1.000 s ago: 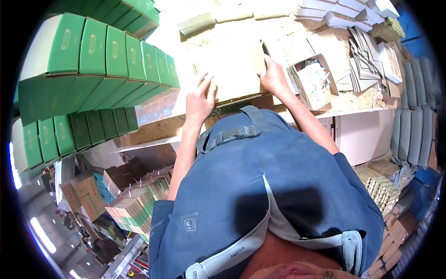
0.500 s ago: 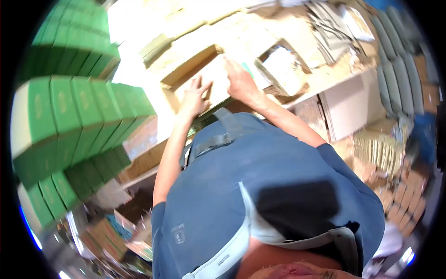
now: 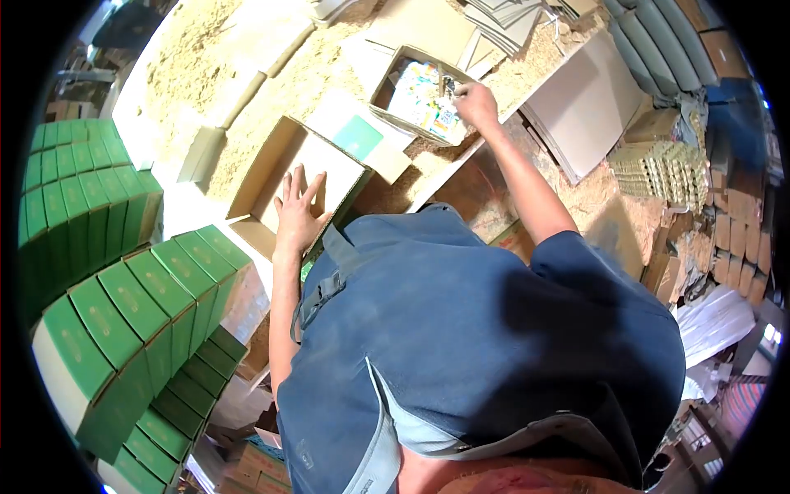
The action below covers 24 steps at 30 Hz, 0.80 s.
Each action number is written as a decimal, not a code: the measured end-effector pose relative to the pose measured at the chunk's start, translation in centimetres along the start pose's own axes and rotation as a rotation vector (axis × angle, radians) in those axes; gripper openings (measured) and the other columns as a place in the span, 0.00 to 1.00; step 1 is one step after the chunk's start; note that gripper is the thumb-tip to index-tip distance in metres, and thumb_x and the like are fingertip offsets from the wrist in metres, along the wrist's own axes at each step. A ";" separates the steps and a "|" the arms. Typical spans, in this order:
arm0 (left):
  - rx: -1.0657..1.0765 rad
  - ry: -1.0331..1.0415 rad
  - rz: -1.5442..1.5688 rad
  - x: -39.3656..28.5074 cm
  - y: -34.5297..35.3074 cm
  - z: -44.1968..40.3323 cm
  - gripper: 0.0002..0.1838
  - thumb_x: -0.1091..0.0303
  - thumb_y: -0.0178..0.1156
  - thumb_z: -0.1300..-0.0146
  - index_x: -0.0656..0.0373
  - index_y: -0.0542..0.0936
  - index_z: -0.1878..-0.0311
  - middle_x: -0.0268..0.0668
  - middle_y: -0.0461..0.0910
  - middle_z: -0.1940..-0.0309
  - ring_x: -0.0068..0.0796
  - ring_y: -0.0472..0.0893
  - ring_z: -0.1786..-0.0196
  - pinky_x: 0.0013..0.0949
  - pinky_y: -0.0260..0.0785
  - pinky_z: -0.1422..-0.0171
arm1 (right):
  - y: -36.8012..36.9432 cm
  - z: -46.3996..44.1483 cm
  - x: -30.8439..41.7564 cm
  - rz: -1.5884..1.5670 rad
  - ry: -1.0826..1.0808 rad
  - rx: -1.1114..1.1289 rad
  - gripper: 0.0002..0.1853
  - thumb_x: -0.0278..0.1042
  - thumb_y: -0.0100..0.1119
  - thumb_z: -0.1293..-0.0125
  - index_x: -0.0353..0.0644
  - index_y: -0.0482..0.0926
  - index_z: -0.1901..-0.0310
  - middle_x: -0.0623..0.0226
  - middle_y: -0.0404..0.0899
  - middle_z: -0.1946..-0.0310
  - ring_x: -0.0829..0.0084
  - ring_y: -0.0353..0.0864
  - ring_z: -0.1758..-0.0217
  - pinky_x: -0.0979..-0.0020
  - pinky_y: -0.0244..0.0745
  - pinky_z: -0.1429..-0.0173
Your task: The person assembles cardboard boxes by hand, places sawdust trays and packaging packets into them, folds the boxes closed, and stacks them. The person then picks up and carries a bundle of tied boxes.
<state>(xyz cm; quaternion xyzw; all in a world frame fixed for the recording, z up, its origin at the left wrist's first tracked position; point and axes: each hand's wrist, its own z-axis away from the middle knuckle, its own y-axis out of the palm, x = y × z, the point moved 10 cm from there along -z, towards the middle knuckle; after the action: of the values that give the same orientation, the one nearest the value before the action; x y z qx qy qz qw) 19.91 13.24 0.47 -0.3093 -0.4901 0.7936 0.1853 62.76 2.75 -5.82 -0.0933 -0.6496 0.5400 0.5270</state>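
Observation:
An open cardboard box (image 3: 262, 160) with a pale inside lies on the bench. My left hand (image 3: 298, 212) rests in it with fingers spread flat against the inner surface. To the right stands a smaller open box (image 3: 380, 92) filled with white packets (image 3: 415, 92) printed in colours. At its right edge is my right hand (image 3: 477, 107), fingers curled in over the packets; what they pinch, if anything, is too small to make out. Between the two boxes lies a flat card (image 3: 358, 137) with a green patch.
Green boxes (image 3: 132, 300) stand in stacked rows on the left. Sawdust (image 3: 185, 70) covers much of the workbench, with a low strip (image 3: 244, 99) across it. Flat grey boards (image 3: 510, 20) lie at the back right. A large board (image 3: 580, 103) leans at the bench's right side.
My right hand has gone from near the open cardboard box to the smaller box of packets. My left hand stays in the open box, fingers spread. The view has shifted and turned.

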 end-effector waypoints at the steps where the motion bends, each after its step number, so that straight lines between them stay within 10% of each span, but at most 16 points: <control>1: -0.005 0.000 0.008 0.0 0.1 0.0 0.45 0.63 0.75 0.52 0.31 0.68 0.29 0.38 0.47 0.21 0.46 0.46 0.20 0.71 0.46 0.25 | 0.9 0.9 1.0 0.151 -0.027 0.121 0.14 0.37 0.69 0.49 0.45 0.88 0.60 0.55 0.86 0.66 0.61 0.87 0.62 0.64 0.80 0.54; 15: -0.041 0.013 0.016 0.0 0.1 0.0 0.46 0.67 0.75 0.55 0.35 0.69 0.29 0.39 0.49 0.21 0.48 0.47 0.20 0.72 0.47 0.26 | 7.7 1.8 6.8 0.366 -0.378 0.158 0.19 0.39 0.73 0.48 0.42 0.85 0.55 0.51 0.81 0.55 0.53 0.81 0.50 0.56 0.77 0.44; 24: -0.033 -0.021 0.013 0.4 0.4 0.0 0.46 0.66 0.76 0.55 0.34 0.69 0.29 0.38 0.48 0.21 0.46 0.47 0.20 0.71 0.46 0.25 | 7.1 -0.1 2.6 -0.236 -0.009 0.166 0.12 0.20 0.59 0.47 0.42 0.88 0.62 0.56 0.87 0.59 0.59 0.85 0.52 0.66 0.78 0.45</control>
<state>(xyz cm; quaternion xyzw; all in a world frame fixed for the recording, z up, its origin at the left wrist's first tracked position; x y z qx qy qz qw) 19.67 13.29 -0.01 -0.3069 -0.5029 0.7899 0.1701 58.50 7.44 -9.96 0.0302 -0.6114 0.5266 0.5899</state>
